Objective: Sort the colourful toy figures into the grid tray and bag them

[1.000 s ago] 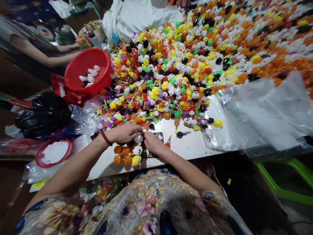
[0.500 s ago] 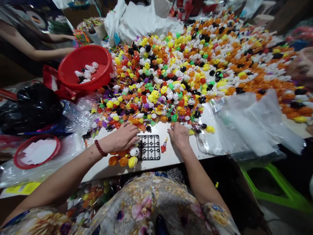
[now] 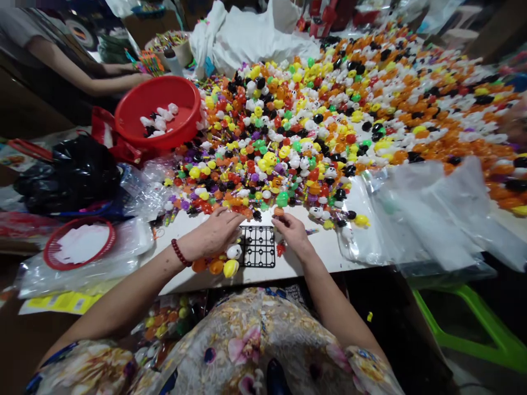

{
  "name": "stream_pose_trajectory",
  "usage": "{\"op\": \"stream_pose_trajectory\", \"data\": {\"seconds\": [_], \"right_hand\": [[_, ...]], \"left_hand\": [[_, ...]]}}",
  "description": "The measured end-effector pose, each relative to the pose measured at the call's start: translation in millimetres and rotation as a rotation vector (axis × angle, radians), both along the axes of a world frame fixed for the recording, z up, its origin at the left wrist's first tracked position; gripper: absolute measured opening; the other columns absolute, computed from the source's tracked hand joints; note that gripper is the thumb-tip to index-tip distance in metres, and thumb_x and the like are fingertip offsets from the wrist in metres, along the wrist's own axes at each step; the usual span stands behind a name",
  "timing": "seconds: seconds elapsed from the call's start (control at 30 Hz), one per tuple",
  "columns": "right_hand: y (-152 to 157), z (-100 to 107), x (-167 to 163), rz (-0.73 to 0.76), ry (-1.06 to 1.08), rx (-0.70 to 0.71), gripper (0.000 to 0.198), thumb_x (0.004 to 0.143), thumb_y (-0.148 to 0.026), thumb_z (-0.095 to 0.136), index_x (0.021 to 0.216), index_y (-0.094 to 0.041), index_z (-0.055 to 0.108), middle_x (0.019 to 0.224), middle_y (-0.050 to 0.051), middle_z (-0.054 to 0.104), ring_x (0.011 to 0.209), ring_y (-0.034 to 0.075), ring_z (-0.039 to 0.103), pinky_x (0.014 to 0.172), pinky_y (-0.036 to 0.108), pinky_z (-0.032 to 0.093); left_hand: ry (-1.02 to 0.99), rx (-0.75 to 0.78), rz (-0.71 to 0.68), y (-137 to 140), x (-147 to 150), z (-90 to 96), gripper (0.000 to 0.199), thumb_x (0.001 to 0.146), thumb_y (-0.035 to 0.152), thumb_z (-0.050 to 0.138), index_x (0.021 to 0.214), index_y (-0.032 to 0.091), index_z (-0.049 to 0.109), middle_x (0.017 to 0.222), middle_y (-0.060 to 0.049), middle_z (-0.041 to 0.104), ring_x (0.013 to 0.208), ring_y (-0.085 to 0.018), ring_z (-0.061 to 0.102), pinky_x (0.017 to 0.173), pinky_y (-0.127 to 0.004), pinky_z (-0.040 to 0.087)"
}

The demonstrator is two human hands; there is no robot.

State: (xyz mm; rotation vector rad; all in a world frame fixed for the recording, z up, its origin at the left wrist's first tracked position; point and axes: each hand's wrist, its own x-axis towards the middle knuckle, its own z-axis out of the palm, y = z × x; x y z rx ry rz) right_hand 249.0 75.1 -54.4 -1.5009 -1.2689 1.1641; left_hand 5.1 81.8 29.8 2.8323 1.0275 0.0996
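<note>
On the white table, a black plastic grid point(image 3: 259, 247) lies in front of me. Toy pieces fill its left side, among them a white ghost-like head point(image 3: 234, 252), a yellow piece point(image 3: 231, 268) and an orange ball-shaped piece point(image 3: 216, 266). My left hand point(image 3: 218, 233), with a red bead bracelet point(image 3: 180, 253), lies over the grid's upper left, fingers stretched out; what is under the palm is hidden. Above the grid's right corner my right hand point(image 3: 291, 229) pinches an orange pumpkin-like piece point(image 3: 279, 211). A red toy piece point(image 3: 280, 249) lies right of the grid, below that hand.
A big heap of small colourful toy pieces point(image 3: 296, 137) spreads behind the grid. To the left stand a red basin point(image 3: 191, 123) and a red basket point(image 3: 113, 236) with white sheets. Clear plastic bags point(image 3: 411, 214) lie right. Another person's arm point(image 3: 99, 85) is at far left.
My right hand has moved slightly left toward the grid, and an orange piece now shows at its fingertips. My left hand stays over the grid. The whole view has shifted slightly.
</note>
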Motion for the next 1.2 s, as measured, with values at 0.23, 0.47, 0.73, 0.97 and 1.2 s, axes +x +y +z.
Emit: {"op": "stream_pose_trajectory", "data": {"seconds": [0.23, 0.47, 0.73, 0.97, 1.2], "right_hand": [[7.4, -7.8, -53.5, 0.240, -0.118, 0.008, 0.012, 0.081, -0.027, 0.065, 0.090, -0.019, 0.067, 0.082, 0.001, 0.070, 0.079, 0.018, 0.063, 0.078, 0.031, 0.052], [18.0, -6.6, -72.5, 0.417, -0.295, 0.088, 0.025, 0.083, -0.011, 0.055, 0.104, -0.019, 0.066, 0.099, 0.005, 0.073, 0.089, 0.020, 0.066, 0.084, 0.032, 0.052], [18.2, -12.4, -76.8, 0.550, -0.578, 0.188, 0.034, 0.085, -0.008, 0.048, 0.115, -0.015, 0.061, 0.105, 0.013, 0.073, 0.092, 0.025, 0.068, 0.084, 0.034, 0.052], [18.9, -10.8, -75.5, 0.611, -0.537, 0.227, 0.032, 0.086, -0.008, 0.051, 0.116, -0.015, 0.061, 0.104, 0.012, 0.072, 0.092, 0.024, 0.067, 0.082, 0.033, 0.052], [27.1, -13.3, -68.4, 0.682, -0.415, 0.239, 0.022, 0.082, -0.003, 0.053, 0.095, -0.017, 0.066, 0.100, 0.007, 0.072, 0.095, 0.021, 0.066, 0.086, 0.030, 0.050]], "left_hand": [[0.013, -0.023, 0.019, 2.1, -3.5, -3.8, 0.036, 0.101, 0.030, 0.035, 0.132, 0.016, 0.044, 0.115, -0.013, 0.065, 0.106, -0.023, 0.061, 0.108, -0.050, 0.037], [-0.036, -0.045, 0.019, 3.0, -7.8, -9.6, 0.040, 0.101, 0.031, 0.035, 0.138, 0.016, 0.039, 0.123, -0.015, 0.063, 0.114, -0.025, 0.060, 0.110, -0.053, 0.036], [-0.132, -0.093, 0.037, 1.7, -13.4, -13.2, 0.051, 0.100, 0.030, 0.038, 0.148, 0.019, 0.025, 0.133, -0.014, 0.058, 0.123, -0.025, 0.055, 0.112, -0.054, 0.036], [-0.117, -0.077, 0.051, 4.2, -11.6, -2.1, 0.049, 0.098, 0.033, 0.042, 0.146, 0.024, 0.039, 0.144, -0.016, 0.047, 0.131, -0.029, 0.047, 0.109, -0.052, 0.038], [-0.058, -0.131, 0.047, 4.3, -6.9, 2.3, 0.038, 0.099, 0.027, 0.037, 0.134, 0.020, 0.048, 0.138, -0.013, 0.057, 0.127, -0.026, 0.051, 0.113, -0.054, 0.028]]}}
